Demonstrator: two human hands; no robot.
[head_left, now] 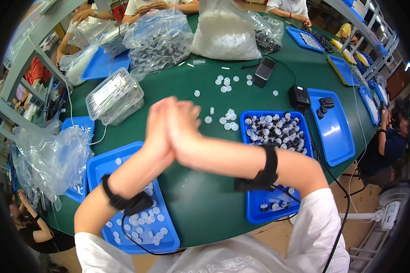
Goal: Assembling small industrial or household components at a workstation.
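Observation:
Over the middle of the table, my left hand (157, 122) and my right hand (183, 122) are pressed together at the palms and clasped, raised above the surface. The fingers look folded against each other, though slightly blurred. No object shows in them, and the space between the palms is hidden. Under my left forearm lies a blue tray (166, 218) with many small white discs (142, 217). Past my right forearm stands a blue bin (308, 132) heaped with small parts with white round caps (275, 129). Nearer, a second blue tray (255, 214) holds several such parts.
Loose white discs (231, 113) lie on the green table (205, 182). A clear tub of thin white sticks (116, 93), plastic bags (161, 38), a phone (265, 69), a black adapter (299, 96) and a blue tray (336, 136) surround the middle. Black cables run from both wristbands. Other people sit around.

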